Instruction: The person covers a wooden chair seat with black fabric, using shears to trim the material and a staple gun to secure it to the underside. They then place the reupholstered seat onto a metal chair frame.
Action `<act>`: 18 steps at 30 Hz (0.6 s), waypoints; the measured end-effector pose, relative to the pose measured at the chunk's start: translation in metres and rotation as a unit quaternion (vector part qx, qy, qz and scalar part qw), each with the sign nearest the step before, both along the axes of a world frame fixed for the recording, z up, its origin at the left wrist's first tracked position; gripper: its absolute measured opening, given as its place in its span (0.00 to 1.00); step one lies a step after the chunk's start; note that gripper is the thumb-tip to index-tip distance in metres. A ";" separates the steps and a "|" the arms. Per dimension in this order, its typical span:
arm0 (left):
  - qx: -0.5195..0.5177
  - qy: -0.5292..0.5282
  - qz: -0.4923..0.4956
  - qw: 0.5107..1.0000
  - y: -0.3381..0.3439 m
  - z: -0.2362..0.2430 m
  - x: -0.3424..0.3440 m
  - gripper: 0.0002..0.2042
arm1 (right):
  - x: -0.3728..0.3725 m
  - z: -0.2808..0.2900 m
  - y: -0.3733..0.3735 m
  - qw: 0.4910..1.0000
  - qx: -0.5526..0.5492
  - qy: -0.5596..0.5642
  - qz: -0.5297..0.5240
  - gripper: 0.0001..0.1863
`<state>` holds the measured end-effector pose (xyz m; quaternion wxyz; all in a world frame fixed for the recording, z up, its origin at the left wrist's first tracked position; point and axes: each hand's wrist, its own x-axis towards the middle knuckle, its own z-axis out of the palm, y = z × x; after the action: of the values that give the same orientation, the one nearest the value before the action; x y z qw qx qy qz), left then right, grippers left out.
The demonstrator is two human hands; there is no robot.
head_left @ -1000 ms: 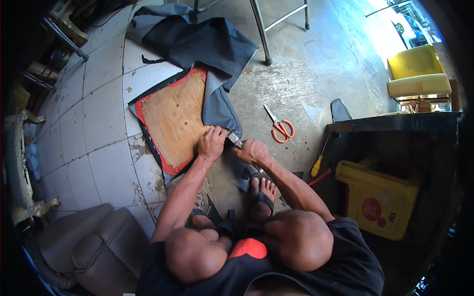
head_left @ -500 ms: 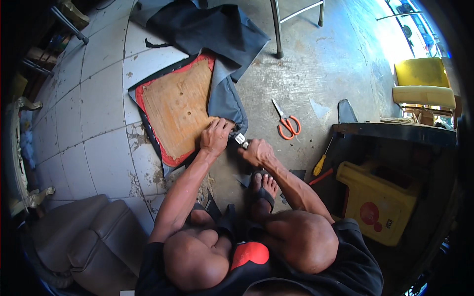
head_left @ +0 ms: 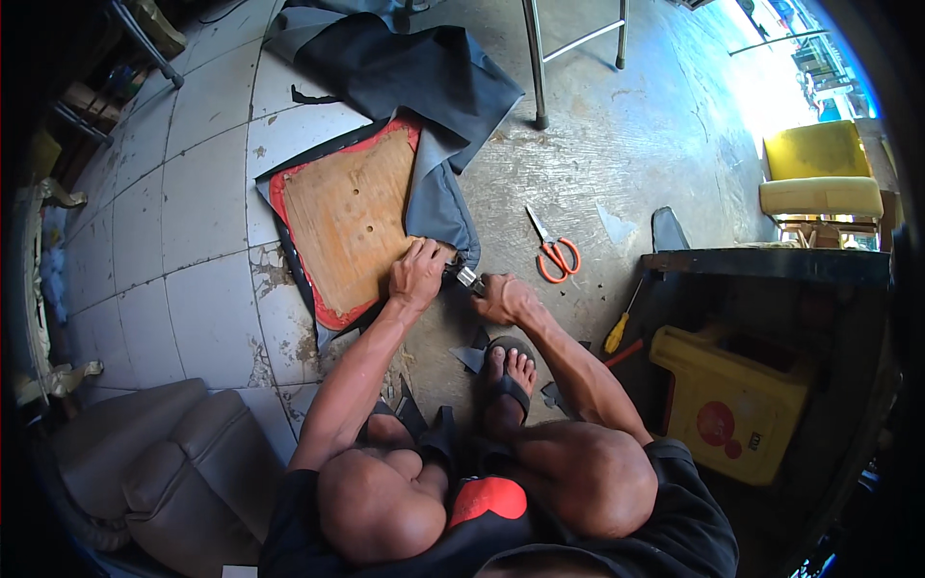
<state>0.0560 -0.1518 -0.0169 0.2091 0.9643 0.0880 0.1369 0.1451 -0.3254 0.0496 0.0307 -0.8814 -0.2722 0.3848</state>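
A wooden seat panel (head_left: 342, 222) with a red, dark-edged border lies on the floor, partly covered on its right by grey-black upholstery material (head_left: 434, 207). My left hand (head_left: 414, 279) has its bent fingers pressed round the panel's near right corner. My right hand (head_left: 506, 301) is closed on a metal hand tool (head_left: 467, 277), whose head meets that corner beside my left fingertips; its exact type is unclear. Orange-handled scissors (head_left: 554, 255) lie to the right of the material.
A dark low bench (head_left: 742, 258) stands at right, over a yellow crate (head_left: 713, 385) and beside a yellow screwdriver (head_left: 615, 332). A yellow chair (head_left: 814, 169) stands behind it. Metal stool legs (head_left: 540, 96) rise ahead; grey cushions (head_left: 183, 482) sit at lower left.
My right hand and the tool have shifted slightly rightward, a little away from my left hand, which stays at the corner. The whole view has also shifted slightly.
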 end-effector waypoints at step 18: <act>-0.172 0.047 -0.077 0.981 0.000 0.049 -0.035 0.07 | -0.010 -0.039 -0.113 0.982 0.050 -0.161 -0.083 0.28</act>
<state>0.0210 -0.1519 0.0326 0.3773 0.9232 0.0451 0.0578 0.1354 -0.4383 0.0103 0.0624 -0.9485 -0.2188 0.2202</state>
